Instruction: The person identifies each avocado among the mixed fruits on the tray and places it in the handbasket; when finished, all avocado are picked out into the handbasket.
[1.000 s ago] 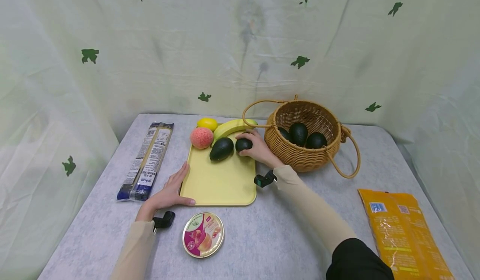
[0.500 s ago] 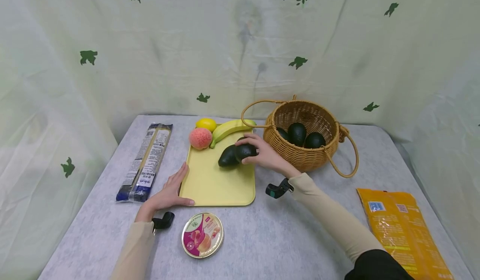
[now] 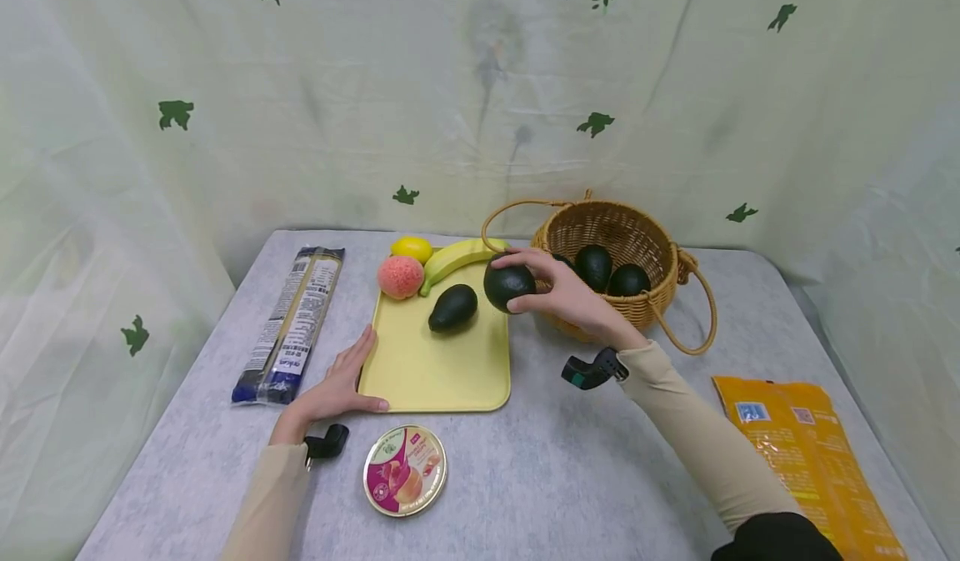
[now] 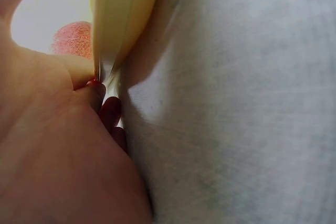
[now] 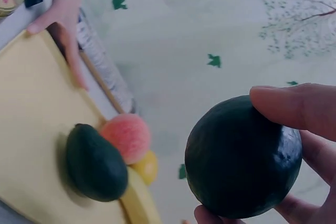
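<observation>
My right hand point(image 3: 562, 294) grips a dark avocado point(image 5: 244, 158), thumb on one side and fingers on the other. In the head view it is above the tray's right edge, in front of the basket. A second avocado point(image 3: 453, 308) lies on the yellow tray point(image 3: 438, 378). Beyond it are a banana point(image 3: 461, 261), a pink peach-like fruit point(image 3: 401, 277) and a lemon point(image 3: 412, 249). My left hand point(image 3: 341, 386) rests at the tray's near left corner, fingers extended along the side and thumb over the front rim. Its fingertips touch the tray's edge in the left wrist view.
A wicker basket point(image 3: 652, 236) with looped handles stands at the back right, several avocados inside. Left of the tray lies a long dark packet point(image 3: 292, 323). A round tin point(image 3: 406, 471) is in front, and an orange bag point(image 3: 810, 453) lies at the right.
My right hand has lifted its avocado off the tray and moved right, toward the basket. The other avocado shifted slightly on the tray. My left hand has stayed in place.
</observation>
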A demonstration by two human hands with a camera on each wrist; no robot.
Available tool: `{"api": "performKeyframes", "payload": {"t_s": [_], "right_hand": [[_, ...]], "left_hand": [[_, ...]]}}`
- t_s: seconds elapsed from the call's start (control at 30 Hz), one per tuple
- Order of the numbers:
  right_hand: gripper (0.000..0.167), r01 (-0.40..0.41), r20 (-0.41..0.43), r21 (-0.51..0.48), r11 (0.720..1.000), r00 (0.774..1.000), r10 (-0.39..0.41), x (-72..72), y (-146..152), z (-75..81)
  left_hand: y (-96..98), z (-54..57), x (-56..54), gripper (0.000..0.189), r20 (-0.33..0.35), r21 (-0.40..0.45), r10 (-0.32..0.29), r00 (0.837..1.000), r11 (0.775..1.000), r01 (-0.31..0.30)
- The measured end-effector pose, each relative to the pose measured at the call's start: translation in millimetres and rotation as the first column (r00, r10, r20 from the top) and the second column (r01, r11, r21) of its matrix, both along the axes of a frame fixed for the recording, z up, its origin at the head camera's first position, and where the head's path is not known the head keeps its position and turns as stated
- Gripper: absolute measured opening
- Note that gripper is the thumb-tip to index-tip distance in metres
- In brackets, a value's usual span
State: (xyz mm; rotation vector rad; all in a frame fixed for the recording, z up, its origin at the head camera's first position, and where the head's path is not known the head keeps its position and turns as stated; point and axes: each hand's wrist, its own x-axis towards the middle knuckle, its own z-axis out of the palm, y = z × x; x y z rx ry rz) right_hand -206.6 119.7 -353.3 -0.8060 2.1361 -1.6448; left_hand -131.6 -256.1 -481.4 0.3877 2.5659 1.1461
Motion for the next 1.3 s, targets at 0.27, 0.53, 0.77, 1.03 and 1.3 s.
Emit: {"api": "performKeyframes", "payload": {"t_s": [0.27, 0.53, 0.77, 1.03, 1.3], "right_hand": [[0.053, 0.090, -0.004, -0.009, 0.996, 0.996, -0.090, -8.9, 36.9, 28.1], [0.054, 0.211, 0.076, -0.019, 0.977, 0.975, -0.209, -25.8, 75.8, 37.4], [0.055, 0.312, 0.073, 0.012, 0.950, 0.947, -0.312, -39.2, 102.2, 35.7], [0.057, 0.395, 0.084, 0.074, 0.916, 0.913, -0.400, -48.5, 124.6, 30.4], [0.062, 0.427, 0.084, 0.158, 0.890, 0.893, -0.443, -57.1, 126.2, 27.3]], "left_hand": [[-0.1, -0.3, -0.6, 0.121, -0.007, -0.002, -0.007, 1.000, 1.000, 0.007], [-0.6, -1.1, -1.0, 0.121, -0.002, 0.006, -0.001, 1.000, 1.000, 0.001], [-0.9, -2.2, -1.2, 0.121, -0.001, 0.000, -0.001, 1.000, 1.000, 0.001], [0.0, -1.5, -0.6, 0.121, -0.004, -0.005, -0.001, 1.000, 1.000, 0.001], [-0.5, -2.1, -1.4, 0.121, -0.002, -0.020, 0.000, 1.000, 1.000, 0.000]]}}
